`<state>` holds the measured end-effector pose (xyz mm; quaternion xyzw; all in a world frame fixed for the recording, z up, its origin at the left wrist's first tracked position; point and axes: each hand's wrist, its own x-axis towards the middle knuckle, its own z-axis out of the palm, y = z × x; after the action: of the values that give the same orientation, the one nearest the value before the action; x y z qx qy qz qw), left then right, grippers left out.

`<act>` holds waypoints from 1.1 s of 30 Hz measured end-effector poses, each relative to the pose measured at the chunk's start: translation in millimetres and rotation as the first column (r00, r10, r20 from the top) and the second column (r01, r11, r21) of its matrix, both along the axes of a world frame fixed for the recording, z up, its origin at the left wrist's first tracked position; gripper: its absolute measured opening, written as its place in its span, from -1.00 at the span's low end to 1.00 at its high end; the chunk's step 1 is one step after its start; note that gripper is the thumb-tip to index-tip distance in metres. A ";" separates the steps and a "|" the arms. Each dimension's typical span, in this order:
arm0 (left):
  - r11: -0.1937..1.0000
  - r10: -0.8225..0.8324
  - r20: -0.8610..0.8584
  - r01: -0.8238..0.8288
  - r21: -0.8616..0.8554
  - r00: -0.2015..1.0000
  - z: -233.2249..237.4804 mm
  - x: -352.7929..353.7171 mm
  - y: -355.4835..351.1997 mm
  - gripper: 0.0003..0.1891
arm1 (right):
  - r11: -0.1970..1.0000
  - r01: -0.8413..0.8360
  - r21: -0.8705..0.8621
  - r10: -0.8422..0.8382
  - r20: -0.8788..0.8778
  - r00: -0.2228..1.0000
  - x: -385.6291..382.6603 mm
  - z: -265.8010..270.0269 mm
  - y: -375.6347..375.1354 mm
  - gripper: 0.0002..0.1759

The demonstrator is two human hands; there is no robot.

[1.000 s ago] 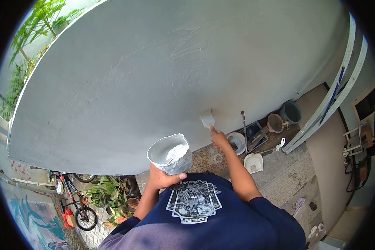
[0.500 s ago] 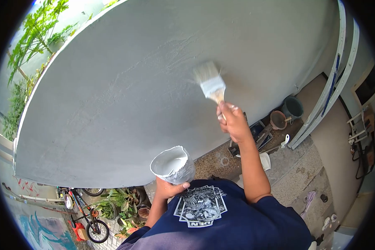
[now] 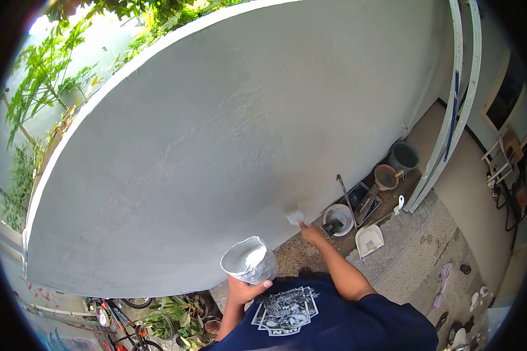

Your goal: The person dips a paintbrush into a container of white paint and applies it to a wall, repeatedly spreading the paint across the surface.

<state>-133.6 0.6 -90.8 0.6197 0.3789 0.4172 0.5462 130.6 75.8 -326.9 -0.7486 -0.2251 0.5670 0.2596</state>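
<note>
My left hand (image 3: 247, 289) grips a crumpled white container (image 3: 249, 261) with white paint inside, held up in front of my chest. My right hand (image 3: 312, 234) is stretched down and forward, closed on the handle of a paintbrush (image 3: 294, 216). The brush bristles press against the lower part of the large grey wall (image 3: 228, 134), which shows rough brush texture in its middle.
At the wall's foot stand a white bucket (image 3: 338, 219), a tool tray (image 3: 363, 196), a brown pot (image 3: 386, 176), a dark bucket (image 3: 404, 157) and a white dustpan (image 3: 370, 240). A white metal frame (image 3: 451, 111) leans at right. A bicycle (image 3: 120, 330) and plants (image 3: 175, 319) lie below left.
My right hand swept the brush up the wall, then back down to its lower part. The view tilted upward. The paint container stayed in my left hand.
</note>
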 end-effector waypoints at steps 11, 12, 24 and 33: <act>0.998 -0.060 -0.006 0.060 0.003 0.998 -9.1 -27.3 15.2 0.01 | 0.870 -0.025 0.492 -0.030 0.103 0.994 35.3 190.3 22.5 -0.64; 0.996 -0.080 0.005 0.079 0.042 0.997 -13.2 -39.2 20.9 0.04 | 0.815 0.027 0.579 -0.052 0.026 0.998 31.4 226.8 20.3 -0.65; 0.952 -0.305 0.145 0.306 0.011 0.941 -5.6 -97.4 63.4 0.06 | 0.690 0.232 0.685 -0.157 -0.171 0.973 -15.6 297.2 53.6 -0.35; 0.817 -0.572 0.060 0.562 0.128 0.818 -17.2 -121.3 71.5 0.07 | 0.959 -0.184 0.216 0.031 0.564 0.825 -83.2 73.4 -16.7 -0.40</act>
<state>-254.9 72.1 -108.0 0.7114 0.1285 0.2840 0.6299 47.4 59.1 -253.6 -0.8261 -0.4053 0.3042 0.2464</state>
